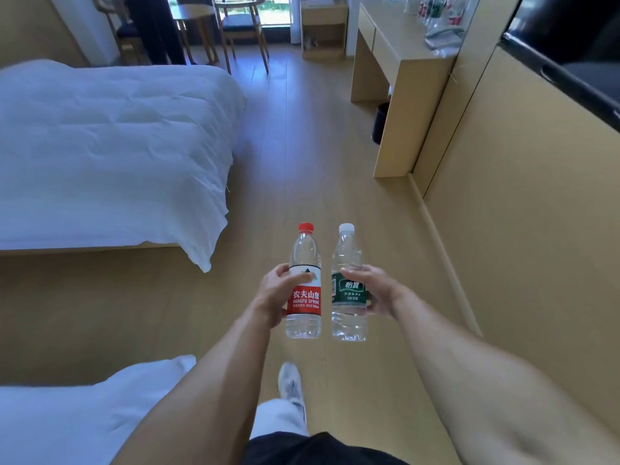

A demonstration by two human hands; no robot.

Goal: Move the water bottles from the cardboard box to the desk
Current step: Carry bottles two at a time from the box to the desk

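Hands clamp upright bottles, left hand (280,293) red-labelled bottle (304,286), right hand (375,290) green-labelled bottle (349,286); fingers mostly hidden behind.

held bottles: 2 – red-label bottle (304,290), green-label bottle (349,290) | beds: 2 | chairs: 2

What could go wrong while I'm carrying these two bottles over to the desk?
The far end of the desk already holds a cluster of bottles, so setting new ones down close by could topple them. The left hand and right hand each hold a bottle by its label; the red-capped bottle and white-capped bottle could knock together.
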